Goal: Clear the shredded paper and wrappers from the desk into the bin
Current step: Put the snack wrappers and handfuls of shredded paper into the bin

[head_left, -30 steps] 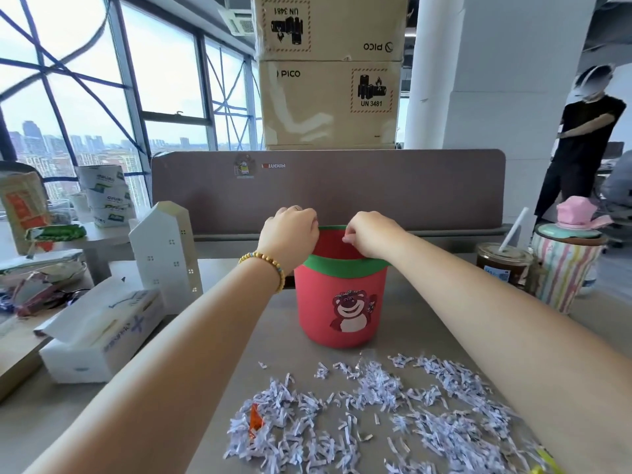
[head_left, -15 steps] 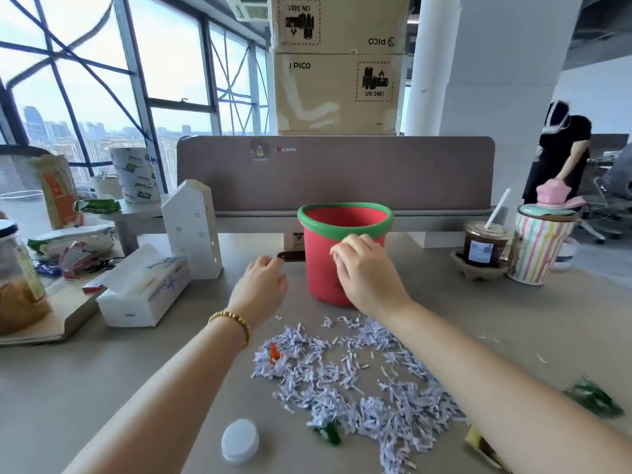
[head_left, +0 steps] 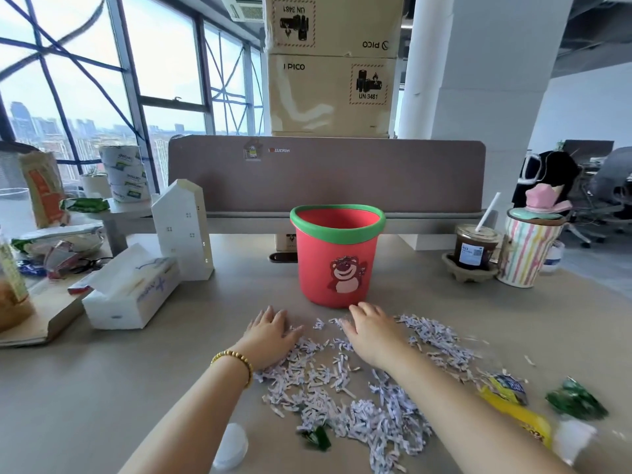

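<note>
A red bin (head_left: 337,258) with a green rim and a bear picture stands upright on the desk, in front of the partition. A wide scatter of white shredded paper (head_left: 345,388) lies on the desk just before it. My left hand (head_left: 270,333) lies flat on the left edge of the shreds, fingers straight. My right hand (head_left: 371,331) lies flat on the far part of the pile, near the bin's base. A yellow wrapper (head_left: 513,408), a green wrapper (head_left: 576,401) and a small green scrap (head_left: 316,437) lie at the near side.
A tissue box (head_left: 131,289) and a white house-shaped box (head_left: 184,230) stand at the left. An iced drink (head_left: 475,248) and a striped cup (head_left: 528,248) stand at the right. A white cap (head_left: 231,446) lies near the front edge. Clutter fills the far left.
Both hands left the bin's rim and came down toward me onto the shredded paper. The bin now stands free on the desk.
</note>
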